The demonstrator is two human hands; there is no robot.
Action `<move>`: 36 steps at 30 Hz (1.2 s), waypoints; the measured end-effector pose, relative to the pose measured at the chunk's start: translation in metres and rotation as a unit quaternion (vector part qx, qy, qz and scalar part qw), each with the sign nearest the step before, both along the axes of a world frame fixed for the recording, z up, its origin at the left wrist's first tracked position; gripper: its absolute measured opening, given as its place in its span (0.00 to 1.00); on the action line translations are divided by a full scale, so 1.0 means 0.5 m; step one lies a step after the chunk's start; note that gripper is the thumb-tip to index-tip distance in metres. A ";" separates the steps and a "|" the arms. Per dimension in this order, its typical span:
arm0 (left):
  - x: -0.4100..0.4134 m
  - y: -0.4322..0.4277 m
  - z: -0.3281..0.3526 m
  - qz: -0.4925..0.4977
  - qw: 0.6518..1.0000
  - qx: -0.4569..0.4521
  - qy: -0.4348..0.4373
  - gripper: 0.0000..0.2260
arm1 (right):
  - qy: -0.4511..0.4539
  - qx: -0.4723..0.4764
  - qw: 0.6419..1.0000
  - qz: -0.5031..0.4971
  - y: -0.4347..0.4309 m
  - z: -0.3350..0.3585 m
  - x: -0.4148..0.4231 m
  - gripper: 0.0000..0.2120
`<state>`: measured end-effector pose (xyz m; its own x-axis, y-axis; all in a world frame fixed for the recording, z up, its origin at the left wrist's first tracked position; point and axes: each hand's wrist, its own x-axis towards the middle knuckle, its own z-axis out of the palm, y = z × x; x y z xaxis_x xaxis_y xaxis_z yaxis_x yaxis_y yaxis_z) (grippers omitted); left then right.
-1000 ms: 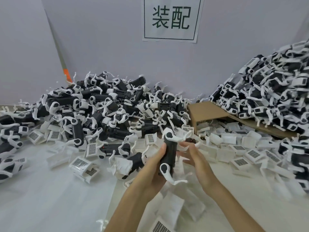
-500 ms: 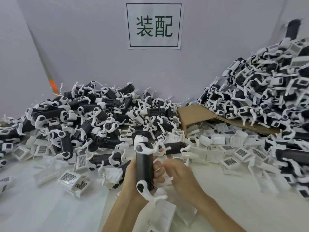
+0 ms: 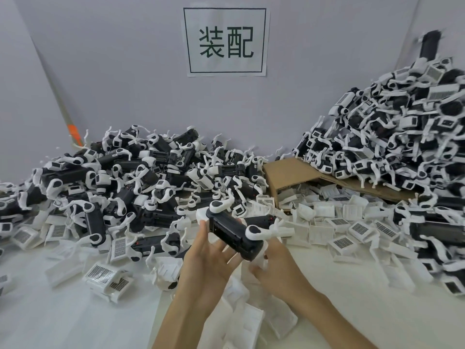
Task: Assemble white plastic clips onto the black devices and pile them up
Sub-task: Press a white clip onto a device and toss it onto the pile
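Note:
I hold a black device (image 3: 232,233) low in the middle of the view, tilted with its far end up to the left. A white plastic clip (image 3: 219,207) sits on its upper end and another white clip (image 3: 259,233) on its lower right end. My left hand (image 3: 208,263) lies under and beside the device with the fingers spread and straight and the thumb against its left end. My right hand (image 3: 276,268) curls its fingers round the device's lower end from below; a white piece shows at its fingertips.
A big heap of clipped black devices (image 3: 130,182) fills the left and centre back. A taller pile (image 3: 392,147) rises at the right over a cardboard sheet (image 3: 292,172). Loose white clips and trays (image 3: 339,217) cover the table around my hands. A paper sign (image 3: 226,41) hangs on the wall.
The device has swung from upright to tilted and lying across my hands. My left hand has let go of its grip and spread its fingers. My right hand has moved under the lower end.

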<state>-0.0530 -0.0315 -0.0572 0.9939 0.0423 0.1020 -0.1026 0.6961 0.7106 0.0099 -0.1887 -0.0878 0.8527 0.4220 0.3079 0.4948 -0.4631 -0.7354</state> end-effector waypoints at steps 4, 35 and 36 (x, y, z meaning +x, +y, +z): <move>0.002 -0.003 0.002 0.015 1.000 0.014 -0.005 0.26 | -0.020 0.035 0.999 0.010 -0.001 0.000 0.008 0.15; 0.008 -0.001 -0.005 0.008 0.976 -0.144 0.163 0.21 | -0.072 0.236 0.968 -0.050 -0.006 0.033 -0.016 0.06; 0.009 -0.001 -0.005 0.007 0.975 -0.142 0.168 0.22 | -0.077 0.238 0.967 -0.056 -0.007 0.035 -0.017 0.06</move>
